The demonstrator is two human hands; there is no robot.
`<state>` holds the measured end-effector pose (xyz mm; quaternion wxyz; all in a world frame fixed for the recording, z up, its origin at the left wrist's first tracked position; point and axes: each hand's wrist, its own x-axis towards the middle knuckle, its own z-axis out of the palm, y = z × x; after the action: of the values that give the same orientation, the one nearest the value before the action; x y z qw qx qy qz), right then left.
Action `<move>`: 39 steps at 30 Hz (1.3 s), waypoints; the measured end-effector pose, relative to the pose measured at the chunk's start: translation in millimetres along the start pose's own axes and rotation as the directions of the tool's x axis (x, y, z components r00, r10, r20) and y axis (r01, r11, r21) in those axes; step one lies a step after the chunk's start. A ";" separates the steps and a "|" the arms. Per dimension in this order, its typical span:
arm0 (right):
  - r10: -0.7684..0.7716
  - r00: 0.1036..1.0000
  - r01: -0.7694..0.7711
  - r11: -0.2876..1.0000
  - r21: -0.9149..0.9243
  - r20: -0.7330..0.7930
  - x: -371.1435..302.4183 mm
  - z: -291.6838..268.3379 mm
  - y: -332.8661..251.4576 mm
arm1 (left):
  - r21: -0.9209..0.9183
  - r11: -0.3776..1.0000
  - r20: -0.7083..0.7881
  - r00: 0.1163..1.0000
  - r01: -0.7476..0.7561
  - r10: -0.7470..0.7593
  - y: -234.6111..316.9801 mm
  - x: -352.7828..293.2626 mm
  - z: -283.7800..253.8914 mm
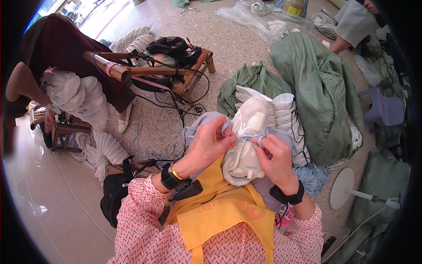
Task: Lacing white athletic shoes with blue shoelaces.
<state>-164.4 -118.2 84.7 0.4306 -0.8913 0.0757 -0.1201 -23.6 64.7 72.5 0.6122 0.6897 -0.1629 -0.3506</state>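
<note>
A white sneaker upper (241,165) lies across my lap, its heel end toward me and its toe pointing away. My left hand (205,141) pinches a light blue shoelace (252,136) over the tongue area. From the other side my right hand (278,163) grips the same lace, with a loop of it showing by the fingers. The lace crosses the upper between both hands. Just beyond are several stacked white uppers (281,110). A yellow apron (224,215) covers my lap below the upper.
Green cloth sacks (316,92) stand ahead on the right, near a purple stool (384,108). Light blue laces (312,178) hang in a bundle at my right. A bamboo chair (145,70) holds black bags and cords. Another person's hand and white bundles (79,94) are at left.
</note>
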 end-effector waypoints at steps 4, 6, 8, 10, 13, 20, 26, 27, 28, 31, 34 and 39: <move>0.094 0.995 -0.090 0.992 0.083 -0.043 -3.3 -8.7 6.6 | 0.167 0.982 0.024 0.996 -0.089 0.086 -1.8 0.9 -1.0; 0.094 0.994 -0.089 0.991 0.096 -0.051 -6.9 -11.4 16.4 | 0.231 0.969 0.027 0.997 -0.082 0.078 -1.2 1.1 0.3; 0.321 0.946 -0.246 0.788 0.565 -0.036 -14.3 -8.8 26.7 | 0.364 0.925 0.000 0.993 -0.109 0.117 -1.1 2.2 3.2; 0.347 0.938 -0.260 0.696 0.669 0.003 -20.8 -15.5 29.5 | 0.405 0.905 -0.009 0.989 -0.132 0.148 -0.7 3.3 5.4; 0.397 0.916 -0.320 0.641 0.697 0.054 -32.9 -21.0 38.6 | 0.497 0.850 -0.023 0.976 -0.178 0.217 9.0 1.0 8.4; 0.470 0.879 -0.410 0.665 0.624 0.077 -46.0 -21.2 41.6 | 0.541 0.806 -0.013 0.956 -0.240 0.293 12.3 2.0 14.9; 0.477 0.879 -0.374 0.710 0.597 -0.017 -41.3 -14.7 48.9 | 0.571 0.712 0.072 0.888 -0.409 0.453 5.6 1.6 27.0; 0.500 0.866 -0.380 0.661 0.647 -0.002 -40.6 -13.1 51.7 | 0.563 0.711 0.086 0.886 -0.420 0.456 5.3 1.1 29.5; 0.508 0.861 -0.380 0.661 0.647 -0.014 -39.9 -10.4 53.7 | 0.600 0.682 0.074 0.877 -0.419 0.474 3.8 0.1 30.0; 0.488 0.872 -0.318 0.609 0.726 -0.027 -35.9 -5.6 54.9 | 0.602 0.731 0.008 0.918 -0.320 0.396 4.7 0.0 27.8; 0.479 0.876 -0.292 0.611 0.736 -0.051 -31.4 -3.1 53.9 | 0.536 0.817 -0.036 0.961 -0.213 0.274 -8.1 1.3 19.9; 0.468 0.878 -0.272 0.657 0.703 -0.098 -28.2 1.9 58.3 | 0.269 0.955 -0.100 0.983 -0.125 0.157 -15.2 4.6 21.3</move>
<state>-192.7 -146.1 33.5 0.7223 -0.6154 0.2669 -0.1685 -38.0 49.1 56.5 0.5479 0.7709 -0.2194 -0.2393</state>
